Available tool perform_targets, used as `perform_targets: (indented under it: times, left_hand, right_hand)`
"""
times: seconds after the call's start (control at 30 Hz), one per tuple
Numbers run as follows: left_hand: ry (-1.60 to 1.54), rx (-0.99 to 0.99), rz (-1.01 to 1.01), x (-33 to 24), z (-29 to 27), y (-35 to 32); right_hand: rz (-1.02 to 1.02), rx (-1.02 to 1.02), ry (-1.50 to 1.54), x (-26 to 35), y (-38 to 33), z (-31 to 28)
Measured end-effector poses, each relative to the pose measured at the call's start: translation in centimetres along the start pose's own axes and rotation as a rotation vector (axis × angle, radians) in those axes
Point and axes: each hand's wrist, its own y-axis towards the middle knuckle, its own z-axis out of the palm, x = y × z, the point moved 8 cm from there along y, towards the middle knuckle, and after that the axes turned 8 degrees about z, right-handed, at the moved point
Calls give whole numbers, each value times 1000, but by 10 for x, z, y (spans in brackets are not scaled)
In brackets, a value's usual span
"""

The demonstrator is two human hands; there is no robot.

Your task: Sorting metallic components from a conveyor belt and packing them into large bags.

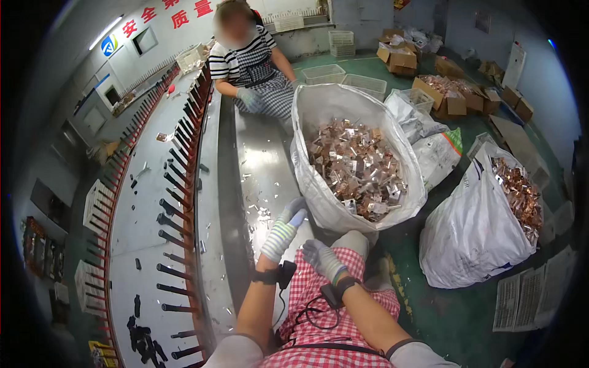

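Observation:
My left hand (282,234), in a striped work glove with greyish fingertips, reaches over the edge of the metal bench (262,161) beside the large white sack (299,132). Its fingers are stretched out, and I see nothing between them. Close to my lap, my right hand (324,260) wears a similar glove with its fingers bent together; whatever they may hold is hidden. Small flat metal pieces (359,165), copper and silver coloured, fill the open sack. Shiny scraps (261,214) lie on the bench near my left hand.
Black-sleeved pegs (175,236) line the long table at left. Another person (254,67) with gloved hands sits across the bench. A second white sack (472,227) of copper pieces stands on the floor at right. Cardboard boxes (399,58) and a plastic crate (323,73) stand farther back.

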Motion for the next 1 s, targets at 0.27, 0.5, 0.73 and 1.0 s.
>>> perform_targets:
  times: [0.27,0.5,0.73,1.0]
  left_hand:
    - [-287,-404,-128,71,-34,-50]
    - [-255,-439,-202,76,-40,-81]
    - [-142,-642,-88,68,-98,-66]
    - [534,-931,564,11,-346,-95]
  right_hand:
    - [-51,-7,-55,39,-8,-13]
    - [-53,-5,-44,32,-10,-12]
    - [-40,-23,0,32,-10,-19]
    - [16,10,-9,7,0,2]
